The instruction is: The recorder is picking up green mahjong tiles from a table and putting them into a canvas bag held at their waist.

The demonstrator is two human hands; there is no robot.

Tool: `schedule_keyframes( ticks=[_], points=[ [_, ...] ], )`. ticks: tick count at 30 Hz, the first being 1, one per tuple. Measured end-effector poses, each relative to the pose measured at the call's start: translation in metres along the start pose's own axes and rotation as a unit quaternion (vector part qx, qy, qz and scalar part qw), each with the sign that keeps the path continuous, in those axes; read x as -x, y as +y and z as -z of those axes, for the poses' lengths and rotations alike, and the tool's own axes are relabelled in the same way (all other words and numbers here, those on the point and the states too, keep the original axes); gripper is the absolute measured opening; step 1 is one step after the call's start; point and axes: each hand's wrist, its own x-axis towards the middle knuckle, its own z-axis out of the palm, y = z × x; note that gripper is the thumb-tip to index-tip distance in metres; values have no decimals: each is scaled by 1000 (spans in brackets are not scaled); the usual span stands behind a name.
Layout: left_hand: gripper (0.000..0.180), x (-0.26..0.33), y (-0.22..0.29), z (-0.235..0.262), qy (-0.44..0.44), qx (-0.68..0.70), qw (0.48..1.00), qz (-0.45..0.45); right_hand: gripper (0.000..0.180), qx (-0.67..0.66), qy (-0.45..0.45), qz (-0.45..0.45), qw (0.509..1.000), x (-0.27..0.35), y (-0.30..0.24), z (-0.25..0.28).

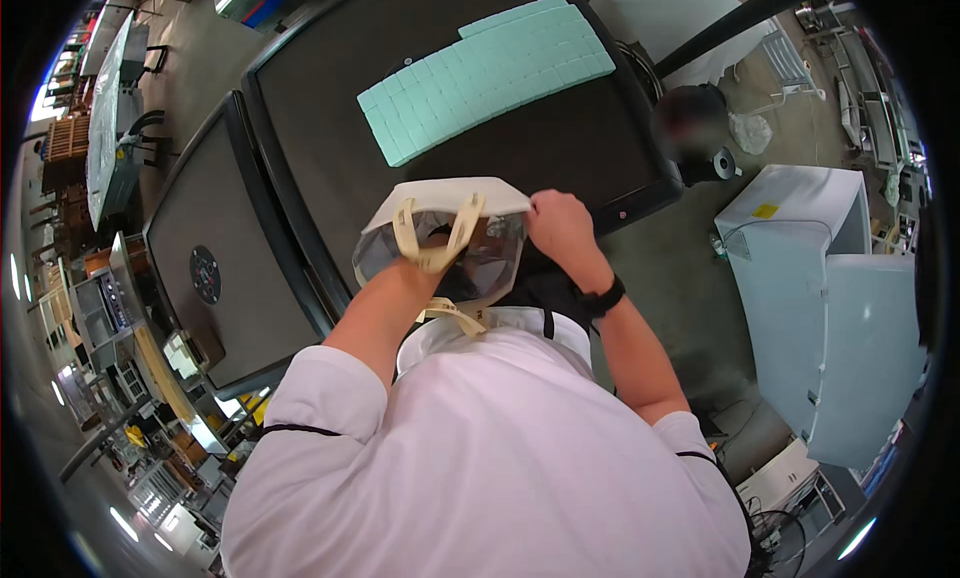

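A cream cloth tote bag (440, 193) with a grey lining stands open at the near edge of a dark square table (330, 108). My left hand is hidden inside the bag's mouth; only the forearm shows going in, between the bag's cream handles (462, 228). My right hand (560, 223) pinches the bag's right rim and holds it open. Farther back on the table lies a flat block of several pale green tiles (485, 73) laid in neat rows.
A second dark table (215, 268) with a round centre panel stands to the left. A white cabinet (820, 298) is at the right. A black bar (740, 23) crosses the upper right, with a black round object (695, 118) below it. Cluttered shelves lie at lower left.
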Motion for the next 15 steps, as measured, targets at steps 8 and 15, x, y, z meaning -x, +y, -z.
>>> schedule_keyframes(
  ticks=[8, 15],
  points=[
    [81, 28, -27, -25, 50, 62, 996, 34, 31, 31, 19, -16, 999, -51, -4, 28],
    [78, 22, -51, -21, 99, 116, 987, 58, 41, 26, 4, -28, 999, -52, -15, 25]
  ],
)
